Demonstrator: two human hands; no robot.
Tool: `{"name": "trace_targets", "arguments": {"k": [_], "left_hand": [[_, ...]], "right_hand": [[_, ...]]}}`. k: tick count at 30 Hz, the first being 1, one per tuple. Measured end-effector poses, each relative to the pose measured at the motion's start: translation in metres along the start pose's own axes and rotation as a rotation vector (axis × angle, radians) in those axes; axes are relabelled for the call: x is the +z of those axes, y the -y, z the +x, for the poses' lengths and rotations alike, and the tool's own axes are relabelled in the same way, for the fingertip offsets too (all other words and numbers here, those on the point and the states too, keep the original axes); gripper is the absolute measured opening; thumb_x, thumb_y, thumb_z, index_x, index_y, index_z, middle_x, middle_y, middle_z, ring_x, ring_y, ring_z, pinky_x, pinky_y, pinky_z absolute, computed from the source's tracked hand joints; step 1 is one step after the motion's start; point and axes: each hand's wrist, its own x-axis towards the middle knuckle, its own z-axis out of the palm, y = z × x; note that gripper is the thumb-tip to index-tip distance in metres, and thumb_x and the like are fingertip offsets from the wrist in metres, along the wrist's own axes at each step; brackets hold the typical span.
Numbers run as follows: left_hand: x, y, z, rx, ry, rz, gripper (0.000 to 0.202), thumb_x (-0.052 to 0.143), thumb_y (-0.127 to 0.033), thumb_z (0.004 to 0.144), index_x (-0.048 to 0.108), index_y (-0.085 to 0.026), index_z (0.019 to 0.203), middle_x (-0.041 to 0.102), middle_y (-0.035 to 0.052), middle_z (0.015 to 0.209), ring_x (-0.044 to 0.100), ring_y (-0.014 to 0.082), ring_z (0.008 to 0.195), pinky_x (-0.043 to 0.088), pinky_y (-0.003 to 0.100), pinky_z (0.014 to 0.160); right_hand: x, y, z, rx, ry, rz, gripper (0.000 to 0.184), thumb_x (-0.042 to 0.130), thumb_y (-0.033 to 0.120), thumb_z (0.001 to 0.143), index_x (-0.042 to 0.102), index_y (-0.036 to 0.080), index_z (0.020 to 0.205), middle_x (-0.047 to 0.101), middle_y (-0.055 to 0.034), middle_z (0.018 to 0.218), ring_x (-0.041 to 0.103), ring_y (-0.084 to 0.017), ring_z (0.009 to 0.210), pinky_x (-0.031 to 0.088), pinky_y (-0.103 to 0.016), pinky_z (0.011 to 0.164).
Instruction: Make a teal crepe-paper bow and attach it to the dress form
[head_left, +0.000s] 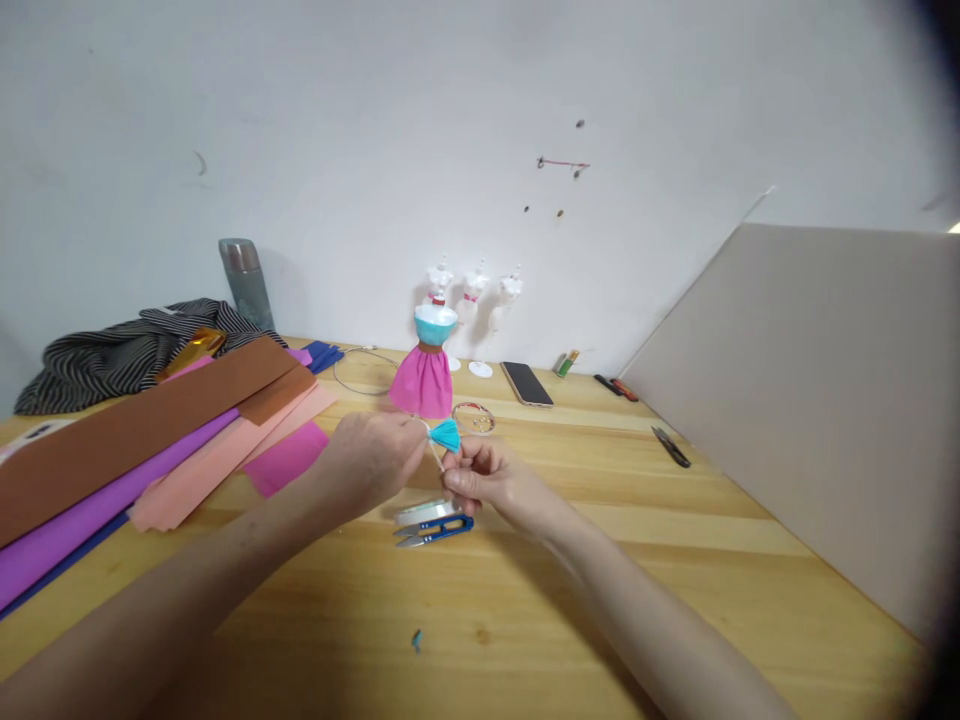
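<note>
A small turquoise gathered piece [445, 435], fanned out like a tassel, hangs between my hands above the table. White string [438, 458] is tied round its narrow end. My left hand [379, 455] is closed at the string on the left side. Thumb and fingers of my right hand [484, 475] pinch the string's other end. Below them lie a roll of white ribbon or tape [424, 513] and blue-handled thread snips [442, 531]. Just behind my hands stands a small dress form [435, 325] with a turquoise top and pink skirt [424, 382].
Strips of brown [150, 430], purple and peach crepe-like paper cover the left side, beside striped cloth [135, 350] and a bottle [247, 285]. Behind are white mannequins [474, 285], a phone [527, 384] and a wire loop [360, 372]. Dark scissors [671, 447] lie right; a turquoise scrap [417, 640] lies in front.
</note>
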Motion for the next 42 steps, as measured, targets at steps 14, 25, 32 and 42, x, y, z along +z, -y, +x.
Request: {"name": "trace_targets", "arguments": {"k": [14,25,32,42], "left_hand": [[0.003,0.000,0.000,0.002,-0.124,0.013,0.025,0.043,-0.012,0.080,0.054,-0.015,0.058,0.054,0.0018,0.053,0.038,0.0113,0.047,0.015,0.027,0.048],[-0.011,-0.006,0.003,-0.196,0.061,-0.640,0.028,0.041,-0.016,0.077,0.038,-0.017,0.049,0.027,-0.0058,0.048,0.025,0.0077,0.049,0.017,0.024,0.048],[-0.007,-0.011,0.003,-0.253,0.063,-0.676,0.028,0.042,-0.018,0.077,0.043,-0.015,0.050,0.032,-0.0057,0.048,0.028,0.0072,0.049,0.019,0.022,0.048],[-0.004,-0.015,0.003,-0.315,0.060,-0.803,0.028,0.043,-0.021,0.079,0.051,-0.014,0.053,0.042,-0.0047,0.049,0.035,0.0073,0.050,0.024,0.021,0.048]], "right_hand": [[0.014,0.006,-0.004,-0.012,-0.104,0.086,0.039,0.080,0.046,0.062,0.057,0.015,0.069,0.061,0.0030,0.053,0.042,-0.004,0.038,0.032,-0.018,0.041],[0.014,0.003,-0.001,-0.007,-0.096,0.016,0.032,0.079,0.038,0.061,0.057,0.016,0.068,0.061,0.0034,0.056,0.046,-0.005,0.039,0.032,-0.019,0.040],[0.016,0.000,-0.003,-0.068,-0.037,0.029,0.039,0.074,0.051,0.068,0.060,0.015,0.071,0.063,0.0004,0.062,0.047,-0.005,0.040,0.033,-0.019,0.042],[0.016,-0.003,0.002,-0.003,-0.102,0.084,0.044,0.075,0.055,0.066,0.062,0.013,0.063,0.064,0.0007,0.058,0.052,-0.005,0.036,0.033,-0.015,0.035]]}}
